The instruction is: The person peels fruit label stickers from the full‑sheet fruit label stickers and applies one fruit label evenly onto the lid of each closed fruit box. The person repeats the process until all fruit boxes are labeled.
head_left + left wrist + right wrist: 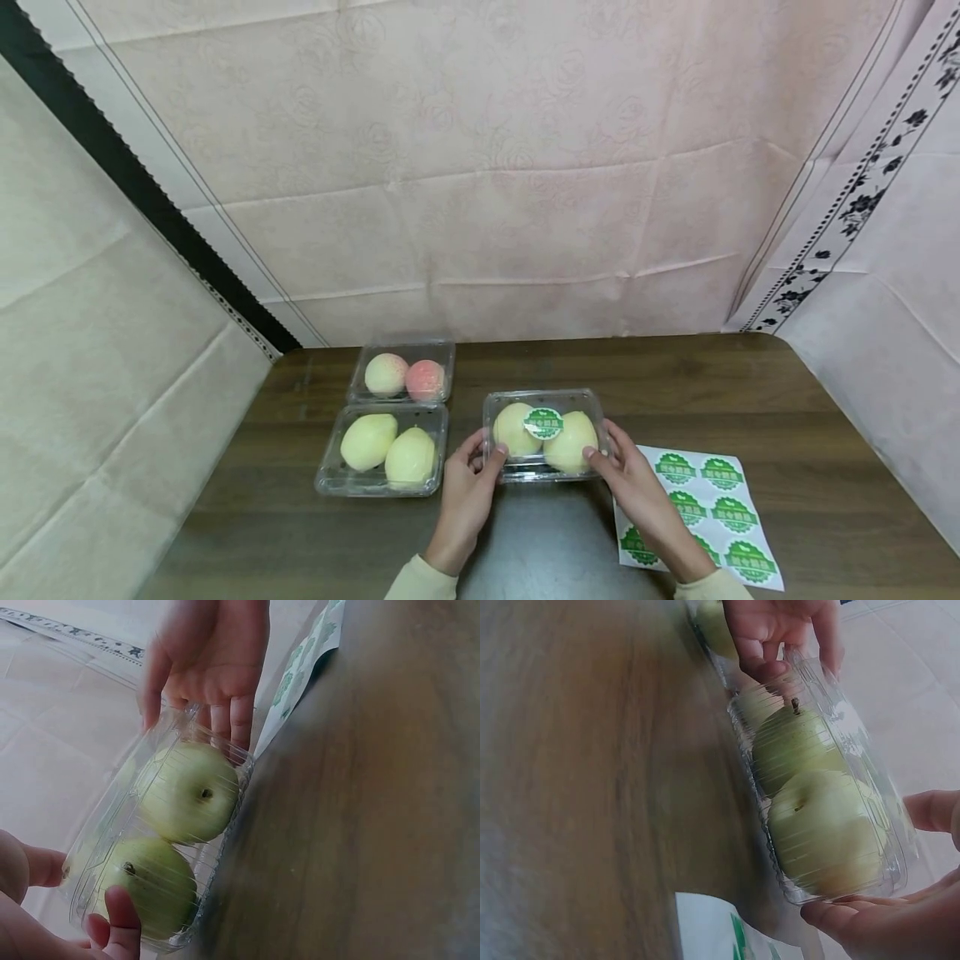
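pale yellow-green fruit [545, 438] in clear box [507, 472], green round stickers [722, 473] on white sheet, dark brown wood-grain table [750, 392], pink rose-patterned cloth [480, 167]

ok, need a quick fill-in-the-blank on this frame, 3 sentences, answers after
1. The clear box held by the left hand and right hand has a round ____ sticker on its lid.
2. That box contains ____ pale fruits.
3. The sticker sheet lies under the person's ____ forearm.

Missing words: green; two; right
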### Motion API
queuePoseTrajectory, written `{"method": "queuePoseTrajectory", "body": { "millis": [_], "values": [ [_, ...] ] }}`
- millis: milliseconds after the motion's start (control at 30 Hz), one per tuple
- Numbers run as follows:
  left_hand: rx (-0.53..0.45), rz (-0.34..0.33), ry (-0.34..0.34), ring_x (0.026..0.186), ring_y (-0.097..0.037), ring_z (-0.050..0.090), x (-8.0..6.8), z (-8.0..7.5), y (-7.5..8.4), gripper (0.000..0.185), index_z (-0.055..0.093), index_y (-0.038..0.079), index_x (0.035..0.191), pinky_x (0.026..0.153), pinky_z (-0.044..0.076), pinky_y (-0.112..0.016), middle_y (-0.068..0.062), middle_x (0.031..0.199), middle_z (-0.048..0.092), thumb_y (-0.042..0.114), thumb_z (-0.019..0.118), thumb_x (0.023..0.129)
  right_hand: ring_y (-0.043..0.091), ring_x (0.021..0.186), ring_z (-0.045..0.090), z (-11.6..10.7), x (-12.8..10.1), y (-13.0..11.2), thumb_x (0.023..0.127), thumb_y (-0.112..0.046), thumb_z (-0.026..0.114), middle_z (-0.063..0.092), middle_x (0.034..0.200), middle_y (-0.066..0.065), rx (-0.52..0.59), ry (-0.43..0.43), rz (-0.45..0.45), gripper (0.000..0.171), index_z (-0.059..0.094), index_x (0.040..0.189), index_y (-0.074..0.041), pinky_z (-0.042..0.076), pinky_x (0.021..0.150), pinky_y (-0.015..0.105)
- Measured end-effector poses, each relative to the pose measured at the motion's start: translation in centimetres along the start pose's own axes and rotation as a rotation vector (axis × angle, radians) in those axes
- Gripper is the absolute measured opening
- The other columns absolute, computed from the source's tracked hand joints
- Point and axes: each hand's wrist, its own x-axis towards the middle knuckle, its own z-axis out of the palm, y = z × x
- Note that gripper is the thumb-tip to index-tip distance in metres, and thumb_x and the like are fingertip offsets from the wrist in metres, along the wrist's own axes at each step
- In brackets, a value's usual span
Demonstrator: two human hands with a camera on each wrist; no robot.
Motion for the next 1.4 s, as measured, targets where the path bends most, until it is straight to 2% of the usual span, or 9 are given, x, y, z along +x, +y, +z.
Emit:
{"method": "queuePoseTrajectory", "body": {
  "millis": [233,367,667,933,1167,1400],
  "values": [
    [-0.010,0.006,0.001,0.078,-0.013,0.059,0.7,0.3,-0.1,0.051,0.054,-0.013,0.143,0.064,0.055,-0.025,-0.013,0.116,0.062,0.010,0.071,0.101,0.045,0.151,0.034,-0.1,0.7,0.0,0.109,-0.029,0.059,0.028,0.166,0.032,0.005,0.008,0.009,0.079,0.014,0.165,0.005,0.034,0.120,0.058],
    [-0.028,0.008,0.004,0.076,-0.014,0.060,0.8,0.4,-0.2,0.049,0.055,-0.014,0.142,0.064,0.056,-0.024,-0.013,0.113,0.062,0.009,0.071,0.100,0.043,0.152,0.033,-0.2,1.0,0.2,0.109,-0.027,0.059,0.027,0.167,0.032,0.013,0.010,0.017,0.079,0.013,0.165,0.005,0.033,0.121,0.056],
    [-0.041,0.028,0.017,0.068,-0.012,0.060,1.6,1.0,-0.2,0.047,0.056,-0.013,0.140,0.060,0.055,-0.024,-0.013,0.110,0.062,0.006,0.071,0.099,0.043,0.159,0.018,-0.5,1.8,0.0,0.112,-0.030,0.054,0.019,0.170,0.030,0.029,-0.019,0.002,0.078,0.009,0.166,0.004,0.025,0.124,0.057],
    [-0.073,0.043,0.024,0.073,-0.014,0.058,2.3,1.6,-0.1,0.047,0.055,-0.015,0.139,0.060,0.057,-0.025,-0.013,0.110,0.060,0.003,0.071,0.098,0.044,0.157,0.020,-0.9,2.8,0.2,0.113,-0.027,0.052,0.023,0.169,0.031,0.006,-0.012,-0.031,0.074,0.011,0.165,0.006,0.025,0.124,0.058],
    [-0.089,0.050,0.036,0.076,-0.012,0.058,3.1,2.3,-0.1,0.048,0.055,-0.015,0.140,0.060,0.056,-0.023,-0.015,0.112,0.061,0.002,0.071,0.098,0.044,0.159,0.013,-1.4,3.7,0.2,0.114,-0.029,0.048,0.019,0.170,0.030,0.004,-0.010,-0.012,0.074,0.008,0.166,0.004,0.019,0.126,0.060],
    [-0.084,0.067,0.038,0.074,-0.013,0.058,3.8,2.8,-0.1,0.048,0.055,-0.016,0.140,0.060,0.055,-0.023,-0.015,0.109,0.063,0.002,0.070,0.098,0.042,0.160,0.013,-1.9,4.4,0.2,0.115,-0.028,0.045,0.019,0.170,0.029,0.030,-0.017,-0.023,0.072,0.007,0.166,0.004,0.019,0.126,0.059]
  ]
}}
